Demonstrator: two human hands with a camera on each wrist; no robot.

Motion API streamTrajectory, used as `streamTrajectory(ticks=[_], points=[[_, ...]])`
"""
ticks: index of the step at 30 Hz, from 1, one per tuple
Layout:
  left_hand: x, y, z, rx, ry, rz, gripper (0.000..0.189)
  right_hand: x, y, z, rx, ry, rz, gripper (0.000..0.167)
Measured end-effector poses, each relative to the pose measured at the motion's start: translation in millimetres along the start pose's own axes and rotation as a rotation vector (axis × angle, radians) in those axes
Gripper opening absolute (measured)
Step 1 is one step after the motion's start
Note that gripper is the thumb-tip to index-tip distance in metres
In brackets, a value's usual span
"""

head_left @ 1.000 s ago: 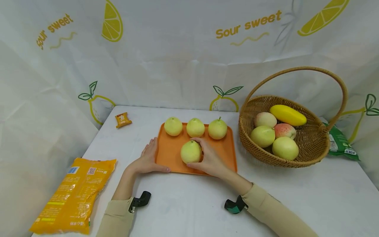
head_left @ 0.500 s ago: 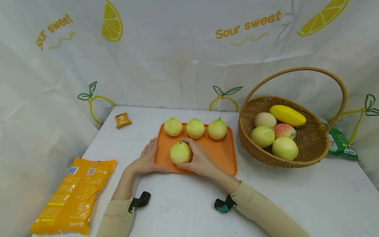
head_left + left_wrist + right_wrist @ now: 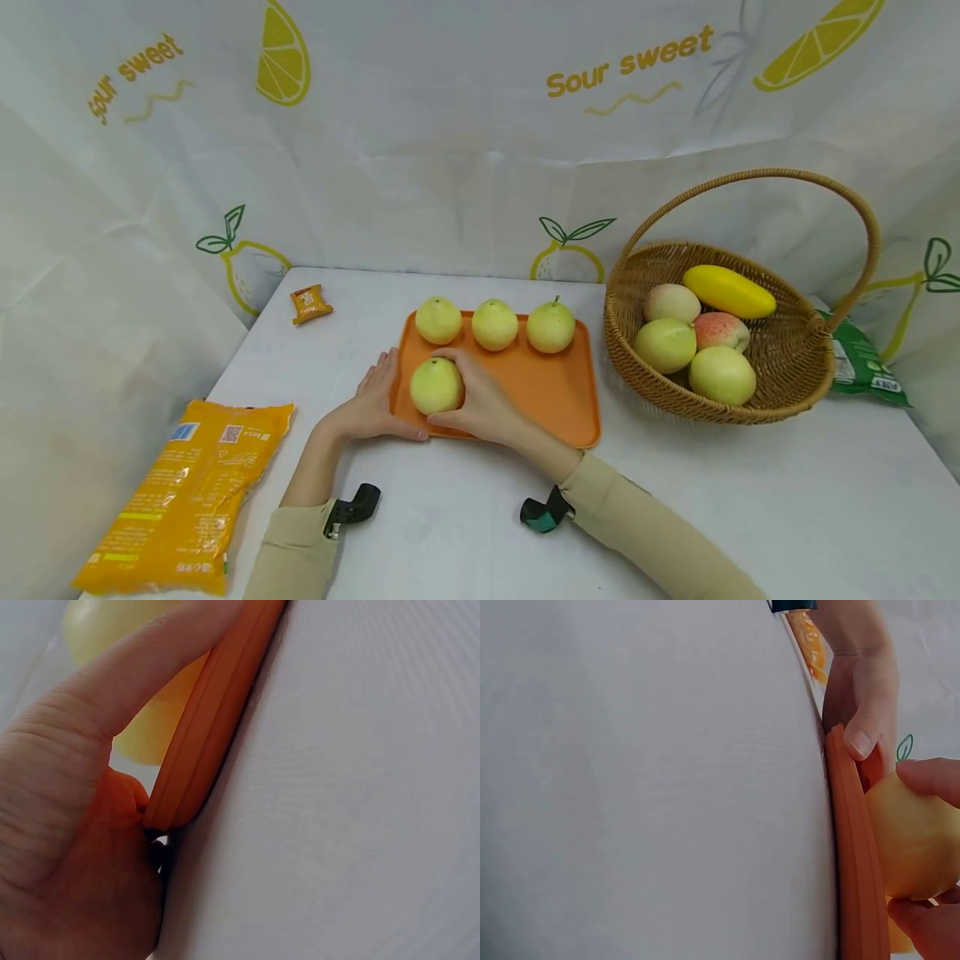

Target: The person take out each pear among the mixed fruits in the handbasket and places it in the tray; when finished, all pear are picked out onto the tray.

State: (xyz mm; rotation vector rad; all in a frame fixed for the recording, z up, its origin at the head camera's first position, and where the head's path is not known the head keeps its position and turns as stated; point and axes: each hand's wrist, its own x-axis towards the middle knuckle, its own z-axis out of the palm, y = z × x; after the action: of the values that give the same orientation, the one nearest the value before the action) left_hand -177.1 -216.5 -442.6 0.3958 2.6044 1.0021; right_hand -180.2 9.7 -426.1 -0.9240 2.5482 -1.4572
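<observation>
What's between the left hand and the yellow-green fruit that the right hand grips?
Only a narrow strip of the orange tray lies between the left hand and the fruit; the head view shows it.

A round, pale yellow-green fruit [image 3: 433, 387] was upright, stem end on top, at the near left corner of an orange tray [image 3: 536, 392]. Rectangular, with rounded corners and a low rim, the tray lay flat on the white table [image 3: 450, 525].

Seemingly a makeshift tabletop booth, with lemon-print sheeting [image 3: 420, 192] behind and beside a white-covered table [image 3: 450, 533].
</observation>
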Motion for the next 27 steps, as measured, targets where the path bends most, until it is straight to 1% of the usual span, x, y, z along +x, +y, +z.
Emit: streamTrajectory(ticks=[10, 16, 21, 27], points=[[-1.2, 1.5, -1.4, -0.008, -0.004, 0.0, 0.142, 8.8, -1.9, 8.1, -0.007, -0.035, -0.004, 0.078], [-1.3, 0.3, -1.6, -0.015, -0.006, -0.015, 0.142, 10.7, 2.3, 12.4, 0.015, -0.035, -0.031, 0.079], [-1.4, -0.3, -1.5, -0.015, -0.004, -0.022, 0.142, 10.5, 3.0, 13.0, 0.035, -0.05, -0.035, 0.08], [0.1, 1.1, -0.9, -0.013, -0.008, -0.015, 0.143, 6.7, 1.6, 9.1, 0.102, -0.073, 0.012, 0.084]])
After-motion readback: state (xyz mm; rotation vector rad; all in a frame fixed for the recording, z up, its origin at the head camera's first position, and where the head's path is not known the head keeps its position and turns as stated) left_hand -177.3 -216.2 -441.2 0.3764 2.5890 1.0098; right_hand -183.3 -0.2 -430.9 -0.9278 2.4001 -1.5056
